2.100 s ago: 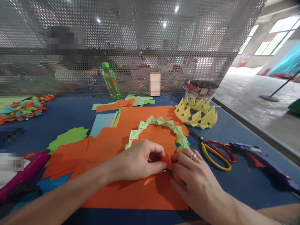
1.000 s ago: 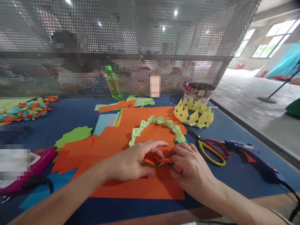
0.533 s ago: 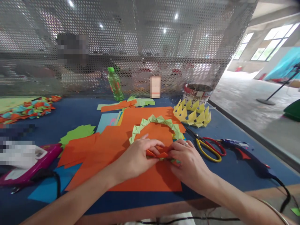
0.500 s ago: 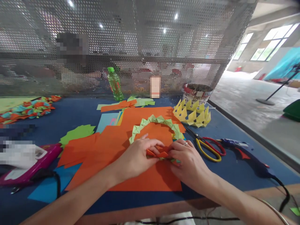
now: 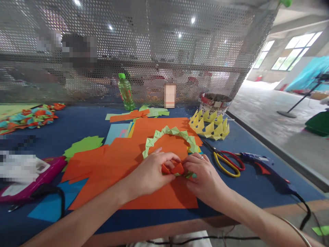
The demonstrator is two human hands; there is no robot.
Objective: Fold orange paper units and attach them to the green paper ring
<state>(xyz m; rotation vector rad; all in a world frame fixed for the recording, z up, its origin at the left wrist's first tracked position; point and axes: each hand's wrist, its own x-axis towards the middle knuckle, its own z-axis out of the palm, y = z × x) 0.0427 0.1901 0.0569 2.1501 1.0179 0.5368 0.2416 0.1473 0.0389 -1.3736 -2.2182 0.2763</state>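
My left hand (image 5: 150, 171) and my right hand (image 5: 204, 176) meet over a big orange paper sheet (image 5: 154, 195). Both pinch a small folded orange paper piece (image 5: 172, 168) between their fingertips. The piece sits at the open ends of a light green ring of folded paper links (image 5: 171, 135), which arcs away from my hands. My right hand wears a ring. Both hands have their fingers curled closed on the orange piece.
Yellow-and-red scissors (image 5: 226, 161) and a blue glue gun (image 5: 267, 168) lie to the right. A yellow folded paper crown (image 5: 210, 125) and a paper-covered pot (image 5: 215, 102) stand behind. Green bottle (image 5: 125, 91), perforated metal screen (image 5: 154, 44), green paper stack (image 5: 83, 145), pink glue gun (image 5: 31, 178) at left.
The orange piece went from being held up to pressed low at the green ring's ends. My hands stayed together. The view drew back, showing the table's front edge.
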